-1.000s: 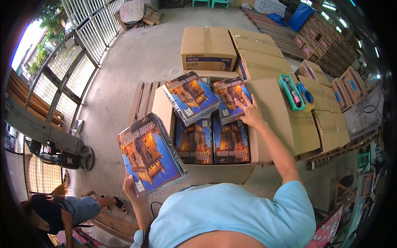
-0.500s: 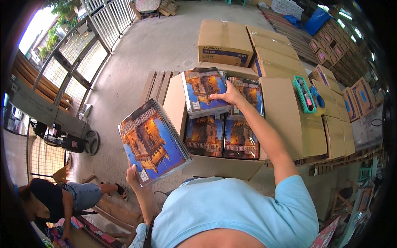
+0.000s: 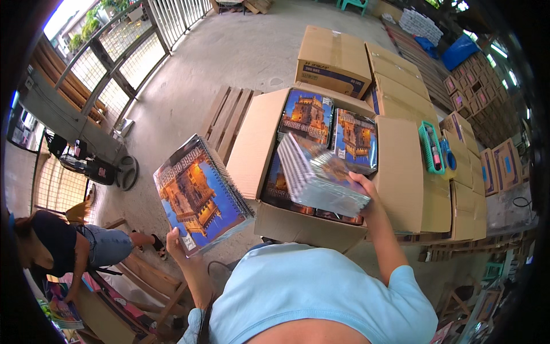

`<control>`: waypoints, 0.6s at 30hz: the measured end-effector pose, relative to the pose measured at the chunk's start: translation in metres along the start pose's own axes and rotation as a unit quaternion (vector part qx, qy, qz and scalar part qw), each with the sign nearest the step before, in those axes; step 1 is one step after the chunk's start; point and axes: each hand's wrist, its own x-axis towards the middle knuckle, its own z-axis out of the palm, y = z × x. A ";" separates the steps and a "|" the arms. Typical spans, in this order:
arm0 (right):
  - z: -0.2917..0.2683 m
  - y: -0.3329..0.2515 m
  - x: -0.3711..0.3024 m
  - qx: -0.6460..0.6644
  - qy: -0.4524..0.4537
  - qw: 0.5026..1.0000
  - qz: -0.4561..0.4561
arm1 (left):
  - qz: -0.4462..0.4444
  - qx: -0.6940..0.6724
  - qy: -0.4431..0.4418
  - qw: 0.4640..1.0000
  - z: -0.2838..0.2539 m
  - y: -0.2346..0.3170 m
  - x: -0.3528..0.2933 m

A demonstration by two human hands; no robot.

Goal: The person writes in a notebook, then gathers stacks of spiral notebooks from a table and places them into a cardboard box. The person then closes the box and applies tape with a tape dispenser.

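Observation:
My left hand (image 3: pixel 180 247) grips the near corner of a shrink-wrapped stack of spiral notebooks (image 3: pixel 197 200), its tower-picture cover facing up, left of the open carton (image 3: pixel 255 146). Over the carton, my right hand (image 3: pixel 366 196) has hold of a second wrapped notebook stack (image 3: pixel 321 175), tilted so its layered edges show and slightly blurred. Inside the carton lie more such stacks: a far-left one (image 3: pixel 306 117) and a far-right one (image 3: pixel 356 136). The held stack partly hides those in the near half.
Closed cartons (image 3: pixel 332 60) stand behind and to the right. A green basket (image 3: pixel 431 147) with pens and blue-handled scissors (image 3: pixel 448 155) rest on them. A wooden pallet (image 3: pixel 226 117) shows left of the carton. Another person (image 3: pixel 106 246) is at the lower left.
My right hand has brought its notebook stack nearer to me and tilted it, uncovering the far-left stack in the carton. My left hand still holds its stack in much the same pose.

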 end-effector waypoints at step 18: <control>0.064 0.032 -0.086 -0.187 0.056 0.954 -0.227 | -0.189 0.282 -0.336 0.879 0.130 -0.057 -0.008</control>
